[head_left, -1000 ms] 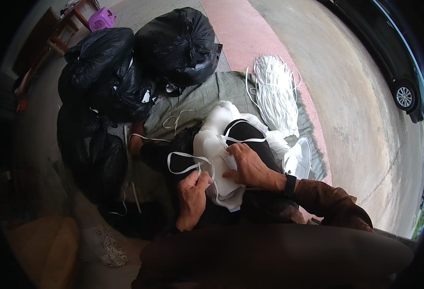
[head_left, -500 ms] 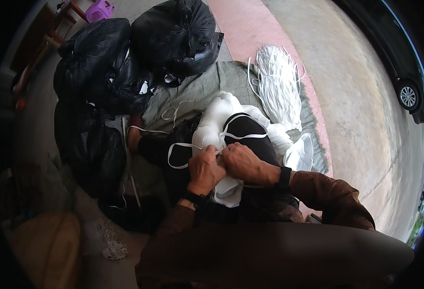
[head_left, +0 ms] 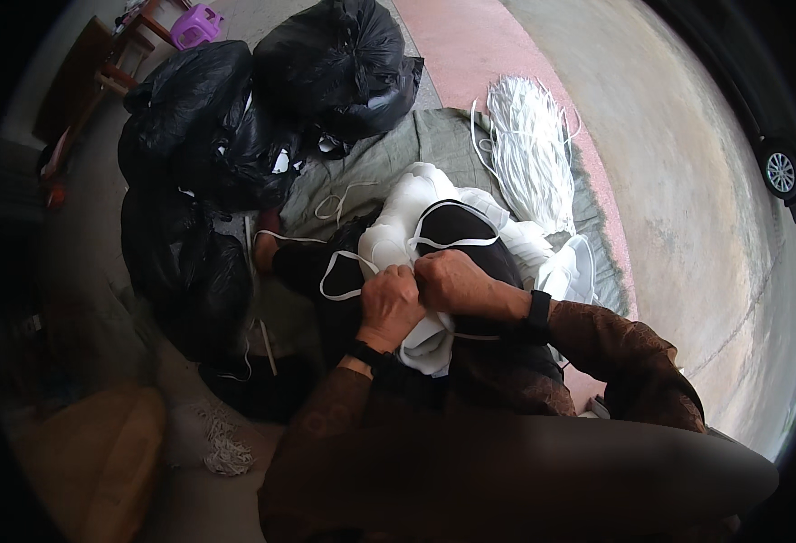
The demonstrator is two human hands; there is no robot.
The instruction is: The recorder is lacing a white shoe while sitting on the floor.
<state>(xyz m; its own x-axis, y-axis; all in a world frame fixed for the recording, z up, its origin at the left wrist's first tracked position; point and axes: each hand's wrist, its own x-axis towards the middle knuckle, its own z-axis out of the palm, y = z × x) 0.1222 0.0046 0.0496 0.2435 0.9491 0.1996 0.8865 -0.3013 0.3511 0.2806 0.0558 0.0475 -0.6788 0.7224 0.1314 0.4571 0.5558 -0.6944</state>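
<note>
On my lap lies a curved stack of white moulded cup-shaped pieces [head_left: 407,204], their exact kind unclear. A flat white cord [head_left: 461,242] passes around it, with loops spreading over my dark trousers on both sides. My left hand [head_left: 391,308] is closed in a pinch on the cord at the stack's near part. Right beside it, my right hand [head_left: 463,285] is also closed on the cord, knuckles up. The fingers hide the point where the cord crosses. More white cups [head_left: 432,346] show below my hands. Another row of white cup-shaped pieces [head_left: 526,242] rests to the right of my leg.
A thick bundle of white cords [head_left: 531,154] lies on the grey-green cloth [head_left: 398,140] at the far right. Bulging black plastic bags [head_left: 330,68] stand at the left and back. A purple stool [head_left: 196,26] is at the far left; cord scraps [head_left: 228,450] lie at the near left.
The whole view has shifted slightly. My hands have drawn a little closer over the crossing of the cord, both still gripping it.
</note>
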